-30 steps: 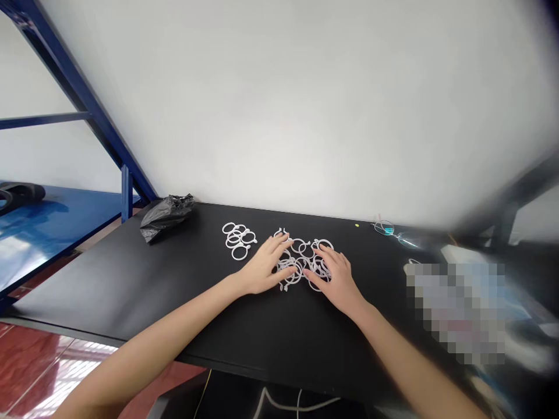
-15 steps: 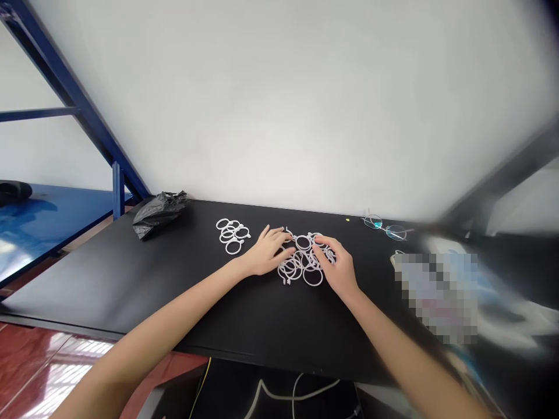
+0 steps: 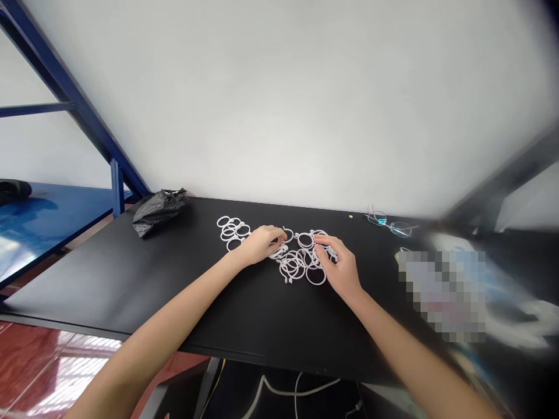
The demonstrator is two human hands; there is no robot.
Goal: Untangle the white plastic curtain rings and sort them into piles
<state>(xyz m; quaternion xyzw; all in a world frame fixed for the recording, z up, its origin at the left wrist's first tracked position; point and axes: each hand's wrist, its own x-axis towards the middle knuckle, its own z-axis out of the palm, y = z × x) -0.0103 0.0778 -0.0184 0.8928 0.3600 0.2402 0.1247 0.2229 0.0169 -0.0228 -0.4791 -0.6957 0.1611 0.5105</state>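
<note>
Now, quick note: the left hand [image 3: 261,244] is what changes. Half a second ago its fingers are spread beside the main heap of white rings [image 3: 299,263]; now they curl in, thumb drawn close to the fingertips, right at the heap's ten-o'clock edge. A clump of rings shows just under those fingertips. Left grip: part-closed, but can't tell if a ring is actually pinched or only touched.

Meanwhile the right hand [image 3: 343,265] stays put at the heap's three-o'clock edge, thumb and fingers bent around the rings there. Right grip: curled, fingertips against the rings, can't tell whether one is held.

Main heap sits mid-counter [image 3: 244,314] between the two hands, rings overlapping. Smaller ring group [image 3: 234,231] lies at ten o'clock from it; the left hand and wrist now partly cover its nearest ring, fully visible half a second ago. Reads as the left going from resting by the heap to picking at single rings, with the two groups remaining apart.

Around: black plastic bag [image 3: 159,212] between nine and ten, eyeglasses [image 3: 388,226] at two, blurred-out package [image 3: 441,297] between three and four.
</note>
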